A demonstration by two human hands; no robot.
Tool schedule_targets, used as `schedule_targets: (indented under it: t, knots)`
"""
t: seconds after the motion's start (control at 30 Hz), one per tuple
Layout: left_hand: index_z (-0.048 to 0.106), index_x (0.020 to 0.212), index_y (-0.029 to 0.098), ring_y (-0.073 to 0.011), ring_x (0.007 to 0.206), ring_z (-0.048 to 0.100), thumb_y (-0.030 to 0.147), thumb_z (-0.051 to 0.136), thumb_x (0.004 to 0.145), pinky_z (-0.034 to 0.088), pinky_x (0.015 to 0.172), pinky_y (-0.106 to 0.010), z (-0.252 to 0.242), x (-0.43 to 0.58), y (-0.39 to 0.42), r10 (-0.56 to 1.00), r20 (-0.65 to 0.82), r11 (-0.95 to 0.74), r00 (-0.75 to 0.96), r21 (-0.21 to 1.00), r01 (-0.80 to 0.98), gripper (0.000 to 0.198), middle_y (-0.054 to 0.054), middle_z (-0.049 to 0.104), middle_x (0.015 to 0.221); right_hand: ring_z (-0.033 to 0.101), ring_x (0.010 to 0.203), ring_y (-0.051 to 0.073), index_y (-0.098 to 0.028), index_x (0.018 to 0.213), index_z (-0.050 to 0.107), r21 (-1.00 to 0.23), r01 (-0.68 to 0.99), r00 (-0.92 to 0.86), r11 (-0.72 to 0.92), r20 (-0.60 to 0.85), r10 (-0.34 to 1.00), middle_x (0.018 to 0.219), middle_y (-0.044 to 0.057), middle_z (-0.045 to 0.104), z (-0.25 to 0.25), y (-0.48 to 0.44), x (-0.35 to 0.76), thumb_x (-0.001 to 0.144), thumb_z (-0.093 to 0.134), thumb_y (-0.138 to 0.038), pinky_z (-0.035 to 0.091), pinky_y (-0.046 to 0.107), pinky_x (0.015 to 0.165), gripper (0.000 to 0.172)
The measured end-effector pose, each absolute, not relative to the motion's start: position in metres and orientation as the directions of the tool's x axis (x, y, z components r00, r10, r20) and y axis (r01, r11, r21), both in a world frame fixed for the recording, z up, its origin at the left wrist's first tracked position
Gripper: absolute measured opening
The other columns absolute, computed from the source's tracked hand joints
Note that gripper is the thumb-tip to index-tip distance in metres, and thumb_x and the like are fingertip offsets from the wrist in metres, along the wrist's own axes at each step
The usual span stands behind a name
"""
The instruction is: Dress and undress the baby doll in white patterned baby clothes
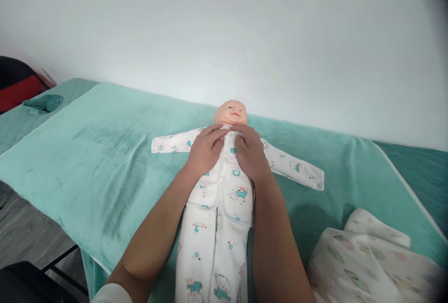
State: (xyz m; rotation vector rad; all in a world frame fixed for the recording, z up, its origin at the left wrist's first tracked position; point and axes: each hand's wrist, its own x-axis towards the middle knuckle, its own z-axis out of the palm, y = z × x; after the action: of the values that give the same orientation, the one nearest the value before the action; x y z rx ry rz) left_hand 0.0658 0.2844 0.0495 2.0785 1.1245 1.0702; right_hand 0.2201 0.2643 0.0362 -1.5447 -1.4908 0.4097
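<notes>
A baby doll [231,111] lies face up on a teal towel [105,153], dressed in a white printed romper [217,214] with its sleeves spread to both sides. My left hand [206,149] and my right hand [249,153] both rest on the doll's chest just below the neck. Their fingers are bent and pinch the romper's front edges at the collar, close together. A row of small buttons runs down the romper's middle below my hands.
A folded white printed cloth [371,261] lies at the lower right on the towel. A small teal cloth [44,103] sits at the far left near a red and black object [17,86]. A white wall stands behind the table; floor shows lower left.
</notes>
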Motion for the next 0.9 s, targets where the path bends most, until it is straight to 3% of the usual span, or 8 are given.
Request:
schedule_targets:
  t: [0.27,0.5,0.7,0.9]
  knots:
    - [0.074,0.118,0.026,-0.0214,0.136,0.058,0.019,0.042,0.102,0.044,0.119,-0.043,0.052,0.065,0.287,0.863,0.373,-0.490,0.342,0.783,0.384,0.037,-0.006,0.067,0.139,0.063,0.103,0.025,-0.026,0.097,0.065,-0.934,0.337,0.369,0.114,0.243,0.897,0.109,0.003,0.072,0.049,0.259,0.214,0.080,0.048,-0.026,0.048,0.048,0.098,0.024]
    - [0.075,0.103,0.022,-0.0217,0.125,0.065,0.019,0.053,0.098,0.048,0.114,-0.041,0.048,0.067,0.288,0.887,0.386,-0.451,0.254,0.841,0.299,0.023,-0.007,0.072,0.130,0.062,0.115,0.025,-0.027,0.098,0.073,-0.896,0.393,0.312,0.209,0.344,0.886,0.115,0.003,0.075,0.046,0.259,0.215,0.083,0.047,-0.026,0.043,0.049,0.106,0.030]
    - [0.072,0.102,0.023,-0.0241,0.130,0.063,0.035,0.062,0.098,0.046,0.116,-0.045,0.051,0.068,0.283,0.902,0.358,-0.417,0.240,0.866,0.276,0.017,-0.008,0.071,0.134,0.061,0.117,0.025,-0.027,0.101,0.070,-0.881,0.420,0.272,0.220,0.353,0.895,0.117,0.004,0.074,0.046,0.259,0.216,0.086,0.045,-0.027,0.043,0.048,0.107,0.030]
    - [0.073,0.104,0.024,-0.0237,0.132,0.062,0.024,0.069,0.091,0.046,0.116,-0.044,0.053,0.070,0.282,0.907,0.345,-0.408,0.241,0.861,0.304,0.014,-0.005,0.070,0.137,0.062,0.109,0.026,-0.026,0.098,0.066,-0.903,0.390,0.305,0.179,0.310,0.901,0.113,0.004,0.073,0.047,0.259,0.216,0.086,0.045,-0.027,0.044,0.048,0.101,0.024]
